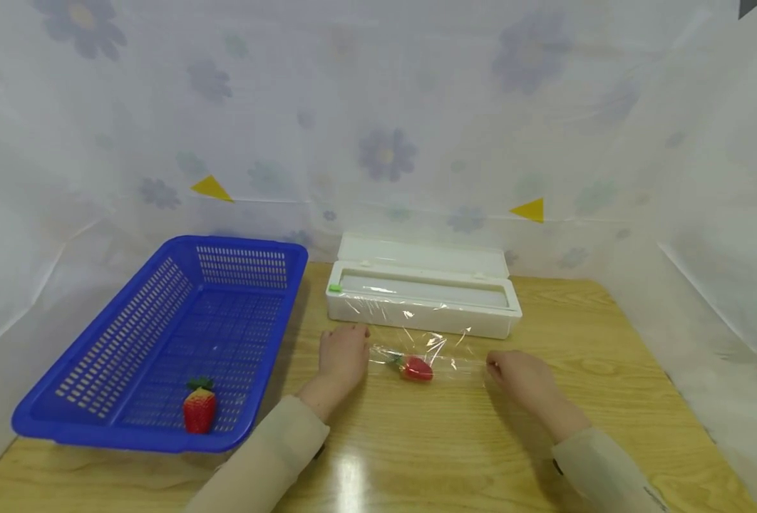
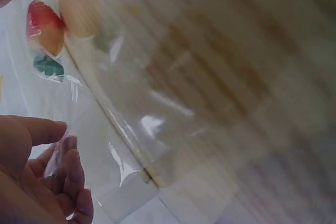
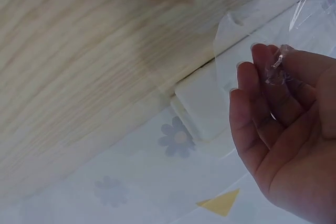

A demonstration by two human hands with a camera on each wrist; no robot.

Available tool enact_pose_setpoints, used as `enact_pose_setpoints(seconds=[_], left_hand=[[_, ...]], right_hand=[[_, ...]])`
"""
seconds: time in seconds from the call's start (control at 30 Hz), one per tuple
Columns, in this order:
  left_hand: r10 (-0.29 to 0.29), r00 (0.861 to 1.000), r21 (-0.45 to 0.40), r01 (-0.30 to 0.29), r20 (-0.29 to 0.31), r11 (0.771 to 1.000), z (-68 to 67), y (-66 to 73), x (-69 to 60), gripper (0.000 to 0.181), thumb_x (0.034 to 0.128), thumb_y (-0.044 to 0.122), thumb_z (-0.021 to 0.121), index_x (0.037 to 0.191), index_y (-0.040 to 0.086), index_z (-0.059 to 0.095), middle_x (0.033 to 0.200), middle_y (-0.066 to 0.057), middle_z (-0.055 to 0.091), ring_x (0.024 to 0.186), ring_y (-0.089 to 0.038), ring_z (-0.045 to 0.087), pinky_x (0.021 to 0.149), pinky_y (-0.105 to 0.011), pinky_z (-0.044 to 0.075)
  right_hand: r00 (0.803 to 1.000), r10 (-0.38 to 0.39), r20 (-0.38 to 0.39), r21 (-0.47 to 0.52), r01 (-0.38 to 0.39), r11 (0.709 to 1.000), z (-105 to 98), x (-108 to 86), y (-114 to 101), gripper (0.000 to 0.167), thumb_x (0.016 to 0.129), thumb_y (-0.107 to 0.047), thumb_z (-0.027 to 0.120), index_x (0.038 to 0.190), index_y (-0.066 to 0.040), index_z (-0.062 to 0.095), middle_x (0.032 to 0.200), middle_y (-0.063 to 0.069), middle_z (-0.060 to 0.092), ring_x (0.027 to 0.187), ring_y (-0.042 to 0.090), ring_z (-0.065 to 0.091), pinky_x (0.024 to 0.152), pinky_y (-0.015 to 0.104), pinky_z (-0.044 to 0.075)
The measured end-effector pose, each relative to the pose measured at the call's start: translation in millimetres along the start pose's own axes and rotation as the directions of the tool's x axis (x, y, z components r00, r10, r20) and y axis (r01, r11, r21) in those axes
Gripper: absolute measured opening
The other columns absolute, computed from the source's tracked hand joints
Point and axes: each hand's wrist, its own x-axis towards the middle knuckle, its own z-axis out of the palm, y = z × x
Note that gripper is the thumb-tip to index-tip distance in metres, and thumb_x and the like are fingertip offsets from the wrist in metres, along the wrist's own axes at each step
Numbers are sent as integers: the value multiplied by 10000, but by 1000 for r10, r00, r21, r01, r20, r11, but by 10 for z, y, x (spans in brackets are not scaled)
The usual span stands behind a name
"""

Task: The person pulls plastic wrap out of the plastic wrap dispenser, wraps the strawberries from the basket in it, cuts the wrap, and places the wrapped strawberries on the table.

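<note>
A red strawberry [image 1: 417, 368] with a green leafy top lies in clear plastic wrap [image 1: 439, 345] stretched between the two hands. My left hand [image 1: 345, 353] pinches the wrap's left end between thumb and fingers, just left of the strawberry. On the other side my right hand [image 1: 523, 377] pinches a bunched bit of the film, as the right wrist view shows. Behind them stands a white wrap dispenser box [image 1: 423, 324], its lid [image 1: 423, 255] raised; the film runs over its front edge. In the left wrist view the strawberry [image 2: 46, 27] shows through the film.
At the left a blue plastic basket [image 1: 259, 385] with slotted walls holds another strawberry [image 1: 199, 411], red with a yellow top. A wooden table [image 1: 430, 456] lies under everything. White flowered sheeting [image 1: 385, 92] with two yellow triangles hangs at the back and sides.
</note>
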Motion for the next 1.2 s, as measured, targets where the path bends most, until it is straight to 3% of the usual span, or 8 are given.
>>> enact_pose_setpoints(seconds=[0.23,0.43,0.63,0.77,0.97,1.13,1.2], left_hand=[[-14,999,37,13,36,999,45,4,51,32,866,144,600,896,136,607,906,-25,649,860,-199,574,807,-356,407],[34,999,145,-40,42,989,69,22,60,52,806,133,644,769,162,623,910,-30,578,905,-208,479,803,-355,367],[84,996,254,-86,19,963,78,37,23,75,798,168,662,731,137,670,889,-40,527,904,-211,422,804,-374,322],[88,994,312,-102,58,945,76,37,-10,83,818,162,632,763,128,684,859,-33,563,876,-201,433,783,-361,313],[62,991,304,-96,118,948,76,28,-28,108,855,188,610,821,121,688,812,-20,625,870,-198,451,806,-376,306],[-9,995,294,-22,103,956,59,3,-34,52,783,111,661,822,135,686,827,-24,650,857,-206,493,826,-391,329],[-48,993,295,14,107,955,38,0,-39,70,809,120,643,857,127,693,870,-41,658,888,-227,523,871,-414,344]], right_hand=[[1000,12,-1,24,-12,1000,73,29,4,109,803,-98,582,719,-167,585,636,-23,578,578,132,502,476,309,383],[1000,-2,-21,-11,2,1000,165,29,-27,156,828,-164,609,677,-171,573,624,-7,578,605,181,542,482,337,403],[988,-111,-110,-139,95,986,219,55,-101,166,761,-98,688,712,-124,532,704,14,495,709,191,468,467,272,389],[980,-162,-118,-173,140,975,243,78,-138,220,726,-60,711,709,-123,501,716,10,470,725,190,471,504,266,400],[989,-120,-86,-113,110,987,263,47,-125,159,765,-84,678,685,-149,556,697,-7,533,694,193,551,492,306,440],[989,-108,-97,-72,101,992,262,16,-81,108,762,-77,666,719,-154,603,718,-7,574,709,193,582,527,313,472],[989,-114,-94,-69,107,992,259,14,-59,101,760,-71,662,726,-153,615,729,-8,577,719,191,578,541,313,475]])
